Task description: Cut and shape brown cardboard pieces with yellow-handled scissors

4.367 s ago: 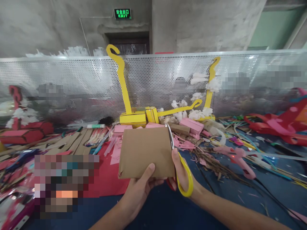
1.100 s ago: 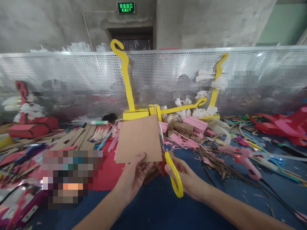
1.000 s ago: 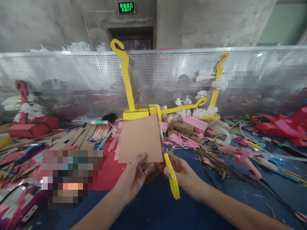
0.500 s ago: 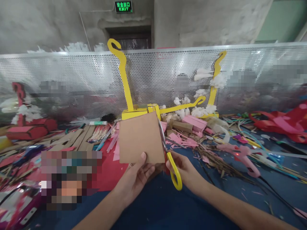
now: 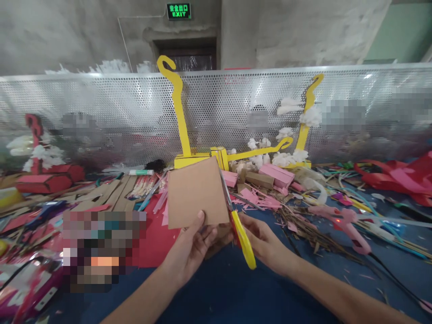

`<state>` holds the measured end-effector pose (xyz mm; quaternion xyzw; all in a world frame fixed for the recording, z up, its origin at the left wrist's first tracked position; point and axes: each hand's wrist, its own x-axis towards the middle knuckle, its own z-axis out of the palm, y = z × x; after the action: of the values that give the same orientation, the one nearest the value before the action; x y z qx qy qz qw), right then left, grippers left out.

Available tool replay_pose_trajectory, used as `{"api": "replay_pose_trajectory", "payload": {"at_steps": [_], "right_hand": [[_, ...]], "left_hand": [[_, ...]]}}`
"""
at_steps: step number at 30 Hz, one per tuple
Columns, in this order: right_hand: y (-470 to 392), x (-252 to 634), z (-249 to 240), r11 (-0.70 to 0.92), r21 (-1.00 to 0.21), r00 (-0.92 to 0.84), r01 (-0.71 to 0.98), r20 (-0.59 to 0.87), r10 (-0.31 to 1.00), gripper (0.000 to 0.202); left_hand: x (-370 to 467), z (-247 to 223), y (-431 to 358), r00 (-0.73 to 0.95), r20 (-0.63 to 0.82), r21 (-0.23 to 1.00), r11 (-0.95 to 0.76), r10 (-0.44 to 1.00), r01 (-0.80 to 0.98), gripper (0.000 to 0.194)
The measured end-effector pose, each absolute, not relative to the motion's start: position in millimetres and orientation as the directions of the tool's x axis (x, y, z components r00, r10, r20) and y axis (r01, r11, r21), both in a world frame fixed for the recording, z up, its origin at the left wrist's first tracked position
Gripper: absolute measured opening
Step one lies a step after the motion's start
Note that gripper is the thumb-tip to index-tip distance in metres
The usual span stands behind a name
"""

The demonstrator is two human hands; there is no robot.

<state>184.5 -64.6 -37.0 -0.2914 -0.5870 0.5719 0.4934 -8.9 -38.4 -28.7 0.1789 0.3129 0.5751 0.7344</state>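
A squarish piece of brown cardboard [image 5: 197, 193] is held up over the blue tabletop by my left hand [image 5: 194, 247], thumb on its face and fingers behind its lower edge. My right hand [image 5: 261, 240] grips a pair of scissors [image 5: 243, 240] with yellow and red handles. Their blades run along the cardboard's right edge; how far they are parted I cannot tell. Under the cardboard's lower edge, another brown piece [image 5: 219, 238] shows partly between my hands. A red sheet [image 5: 155, 245] lies on the table to the left of my left hand.
Yellow hook-shaped cardboard pieces [image 5: 178, 112] stand behind, before a perforated metal screen [image 5: 212, 99]. A pink glue gun [image 5: 351, 225] with a lit red light lies at right. Pink and brown scraps [image 5: 256, 198] are strewn behind my hands. A red model [image 5: 47, 180] sits far left.
The scissors have turned, so the yellow handle loop now shows nearly edge-on. The cardboard's lower right corner has risen slightly. The whole view has shifted a little.
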Motion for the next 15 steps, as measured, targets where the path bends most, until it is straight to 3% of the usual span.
{"api": "replay_pose_trajectory", "payload": {"at_steps": [15], "right_hand": [[-71.5,179.4,-25.7,0.263,-0.963,-0.356,-0.064,0.268,0.895,0.050]], "left_hand": [[-6.2,-28.8,-40.9,0.179,-0.201,0.652,0.268,0.963,-0.709,0.026]]}}
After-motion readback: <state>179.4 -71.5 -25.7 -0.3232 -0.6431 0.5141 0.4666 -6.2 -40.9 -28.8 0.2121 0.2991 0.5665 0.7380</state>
